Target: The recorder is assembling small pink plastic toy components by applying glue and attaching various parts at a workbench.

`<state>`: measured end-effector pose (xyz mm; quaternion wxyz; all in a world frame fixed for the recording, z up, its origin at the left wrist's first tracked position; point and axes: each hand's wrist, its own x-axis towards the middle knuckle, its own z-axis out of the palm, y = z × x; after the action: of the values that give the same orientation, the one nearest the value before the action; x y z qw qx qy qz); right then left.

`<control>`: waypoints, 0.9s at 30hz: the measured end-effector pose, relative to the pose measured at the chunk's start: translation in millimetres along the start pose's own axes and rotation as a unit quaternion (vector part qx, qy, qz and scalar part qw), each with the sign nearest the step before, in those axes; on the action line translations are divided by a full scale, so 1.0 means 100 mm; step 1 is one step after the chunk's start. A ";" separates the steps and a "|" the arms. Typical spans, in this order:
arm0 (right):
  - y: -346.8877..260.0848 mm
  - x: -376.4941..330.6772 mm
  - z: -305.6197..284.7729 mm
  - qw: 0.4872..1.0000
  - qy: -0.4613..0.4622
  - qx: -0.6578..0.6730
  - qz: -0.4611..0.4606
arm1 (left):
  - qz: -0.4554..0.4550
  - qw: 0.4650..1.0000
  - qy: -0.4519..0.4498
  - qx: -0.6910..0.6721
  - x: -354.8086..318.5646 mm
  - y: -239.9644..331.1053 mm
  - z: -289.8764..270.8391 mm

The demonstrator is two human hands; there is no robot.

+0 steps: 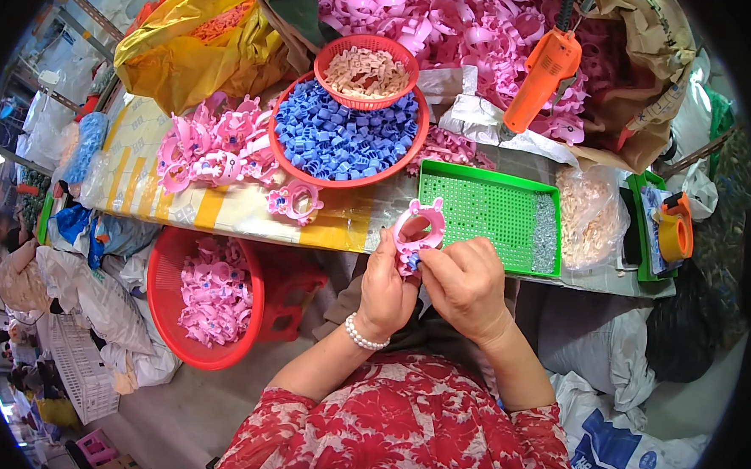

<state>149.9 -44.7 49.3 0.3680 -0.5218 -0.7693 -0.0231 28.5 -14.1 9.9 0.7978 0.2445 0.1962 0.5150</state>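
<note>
Pink ring piece (420,224): glossy plastic; basket (283,140): plastic mesh.

Your left hand (385,290) and right hand (466,286) pinch a pink ring (420,224) with a blue clip (413,260) at the bench's (241,210) near edge, just beside the green tray (487,211). The red bowl (288,158) of blue clips sits behind.

Head view, single fisheye: worn on the person's head, faces steeply down and forward over the worktable (249,211), close; rim edges bend.
</note>
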 end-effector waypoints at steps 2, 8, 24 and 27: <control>0.03 -0.02 0.03 1.000 0.013 0.025 0.010 | 0.019 1.000 0.003 0.016 0.00 0.00 0.03; 0.02 -0.02 0.04 0.995 0.024 0.082 0.054 | 0.044 0.998 0.005 0.049 -0.01 -0.04 0.00; -0.02 0.04 -0.07 0.995 -0.069 0.011 0.068 | 0.070 0.989 -0.008 0.129 -0.04 -0.11 -0.02; -0.01 0.05 -0.04 0.988 -0.047 0.087 0.120 | 0.070 0.992 -0.012 0.101 -0.05 -0.11 -0.01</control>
<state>150.2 -43.0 55.2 0.3758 -0.5764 -0.7168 0.1126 34.0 -22.2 3.3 0.7332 0.3435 0.2200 0.5441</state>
